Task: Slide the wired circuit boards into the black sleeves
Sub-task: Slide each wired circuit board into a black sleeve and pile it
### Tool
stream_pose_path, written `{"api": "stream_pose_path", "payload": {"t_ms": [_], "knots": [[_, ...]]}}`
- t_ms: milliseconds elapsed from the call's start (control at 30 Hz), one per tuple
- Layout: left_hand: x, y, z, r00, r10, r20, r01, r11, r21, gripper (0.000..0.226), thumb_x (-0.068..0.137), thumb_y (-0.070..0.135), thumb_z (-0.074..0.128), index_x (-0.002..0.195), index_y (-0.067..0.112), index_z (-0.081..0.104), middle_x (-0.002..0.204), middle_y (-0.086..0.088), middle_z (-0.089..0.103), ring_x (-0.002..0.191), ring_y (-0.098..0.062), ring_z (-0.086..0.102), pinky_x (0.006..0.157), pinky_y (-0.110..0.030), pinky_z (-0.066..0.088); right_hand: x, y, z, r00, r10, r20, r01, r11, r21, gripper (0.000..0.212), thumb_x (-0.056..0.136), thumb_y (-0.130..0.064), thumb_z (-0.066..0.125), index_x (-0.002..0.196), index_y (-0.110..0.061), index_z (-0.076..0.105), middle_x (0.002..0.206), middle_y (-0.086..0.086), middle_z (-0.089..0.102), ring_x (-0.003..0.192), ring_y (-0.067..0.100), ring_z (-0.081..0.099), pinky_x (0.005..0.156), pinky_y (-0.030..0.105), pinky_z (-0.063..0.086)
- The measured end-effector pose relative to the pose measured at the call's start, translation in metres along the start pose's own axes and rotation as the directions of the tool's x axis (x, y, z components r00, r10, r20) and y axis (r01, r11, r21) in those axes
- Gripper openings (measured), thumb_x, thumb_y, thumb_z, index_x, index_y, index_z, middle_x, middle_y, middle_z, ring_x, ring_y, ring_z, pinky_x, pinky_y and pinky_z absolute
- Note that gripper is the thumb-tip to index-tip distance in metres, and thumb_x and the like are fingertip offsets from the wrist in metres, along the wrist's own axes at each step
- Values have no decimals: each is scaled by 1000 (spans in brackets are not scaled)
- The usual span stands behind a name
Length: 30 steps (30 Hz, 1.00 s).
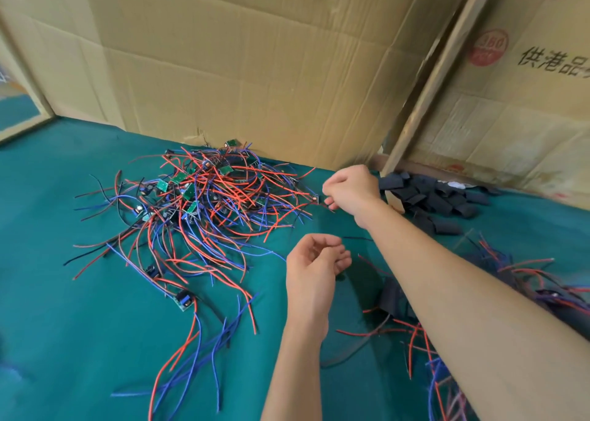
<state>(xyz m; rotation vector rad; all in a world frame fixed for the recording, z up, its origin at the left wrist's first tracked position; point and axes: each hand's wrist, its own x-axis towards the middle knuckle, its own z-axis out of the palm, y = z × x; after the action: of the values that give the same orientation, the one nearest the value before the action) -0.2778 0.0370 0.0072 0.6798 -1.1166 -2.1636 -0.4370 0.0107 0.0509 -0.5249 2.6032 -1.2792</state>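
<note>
We had our right hand (pixel 349 189) pinching a red wire end at the tangled board pile (pixel 204 197) — left hand (pixel 314 262) loosely curled, empty; next, probably, pulling one board free.

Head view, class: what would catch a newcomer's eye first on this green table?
First, the tangle of red and blue wires with small green boards, heaped left of centre against the cardboard wall. Next, the right hand reaching to the heap's edge, with the black sleeves piled behind it.
</note>
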Motion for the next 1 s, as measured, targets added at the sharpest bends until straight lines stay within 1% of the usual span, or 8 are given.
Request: {"api": "stream_pose_path", "payload": {"t_ms": [67, 233, 367, 467, 567, 667, 867, 1000], "knots": [[0, 0, 0, 1000, 1, -5, -1, 1000, 13, 24, 91, -16, 47, 87, 2, 63, 80, -11, 63, 69, -18, 63, 69, -22, 57, -2, 7, -6, 999, -35, 34, 37, 998, -42, 2, 80, -11, 77, 82, -13, 77, 71, 7, 76, 55, 13, 70, 57, 27, 60], [-1, 0, 0, 1000, 8, -2, -8, 1000, 13, 24, 91, -15, 46, 87, 1, 63, 80, -11, 63, 72, -20, 63, 74, -25, 59, -4, 10, 8, 962, -196, 188, 245, 925, -290, 18, 83, -27, 76, 97, -35, 70, 110, 4, 71, 102, 24, 64, 84, 29, 51], [-2, 1, -1, 1000, 12, 10, -13, 1000, 22, 24, 91, -15, 46, 88, 1, 64, 83, -13, 64, 75, -21, 63, 75, -26, 59, -5, 9, 11, 972, -186, 141, 221, 930, -293, 21, 79, -11, 78, 75, -29, 67, 108, 10, 72, 103, 25, 66, 90, 30, 53], [-3, 0, 0, 999, 24, 22, -25, 998, 58, 24, 91, -14, 46, 86, 2, 64, 82, -12, 65, 75, -19, 66, 75, -26, 59, -5, 6, -17, 987, -93, 131, 96, 995, -15, 23, 78, 2, 78, 74, -20, 70, 83, 12, 72, 75, 23, 67, 72, 29, 57], [-4, -3, 1, 996, 16, 84, -25, 994, 108, 26, 91, -13, 47, 84, 4, 66, 81, -8, 70, 80, -18, 69, 81, -29, 59, -8, -2, -64, 984, 15, 175, -98, 874, 476, 21, 83, 18, 65, 78, -1, 67, 71, 17, 68, 58, 23, 70, 59, 27, 61], [-4, -5, 2, 993, 18, 114, -32, 992, 125, 26, 92, -12, 47, 89, 4, 68, 86, -9, 72, 86, -19, 70, 82, -28, 59, -17, -4, -103, 986, -21, 165, -80, 809, 582, 23, 84, 22, 59, 78, -1, 63, 71, 18, 71, 64, 25, 73, 61, 28, 62], [-3, -3, 2, 998, 17, 65, -18, 1000, 25, 22, 106, 13, 47, 107, 6, 68, 103, -14, 76, 96, -25, 74, 79, -29, 60, -58, 4, -114, 873, -141, 467, -34, 938, 346, 25, 84, 20, 62, 83, -4, 65, 90, 14, 76, 73, 23, 76, 62, 28, 61], [-5, 0, 2, 993, 3, 122, -8, 999, 40, 26, 105, 17, 50, 104, 2, 71, 95, -16, 77, 83, -23, 75, 73, -27, 60, -75, 13, -99, 761, -160, 629, 161, 985, 56, 20, 82, 11, 72, 86, -8, 70, 91, 10, 77, 71, 14, 70, 61, 26, 55]]}}
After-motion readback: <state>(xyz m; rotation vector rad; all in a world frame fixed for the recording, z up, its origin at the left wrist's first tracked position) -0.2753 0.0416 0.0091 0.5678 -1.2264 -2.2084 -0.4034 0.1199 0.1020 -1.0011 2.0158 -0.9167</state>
